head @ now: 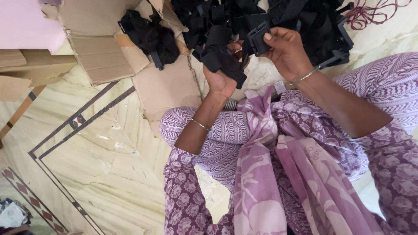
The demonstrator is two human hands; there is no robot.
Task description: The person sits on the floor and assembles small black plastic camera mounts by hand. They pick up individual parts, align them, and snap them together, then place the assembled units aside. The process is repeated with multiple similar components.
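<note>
I sit on the floor with my legs folded, in purple patterned clothes. My left hand [220, 80] is closed around a black fabric strap piece [224, 61] held above my knee. My right hand [285, 50] pinches a black plastic buckle [259, 39] between thumb and fingers, close to the left hand's strap. Both hands meet just in front of a big heap of black straps and buckles [305, 17] lying on the floor ahead of me.
Torn brown cardboard sheets [104, 48] lie on the marble floor at left, with a smaller bundle of black straps [150, 37] on them. A pink surface [24, 24] is at the top left. Dark red cord [374, 11] lies at the top right.
</note>
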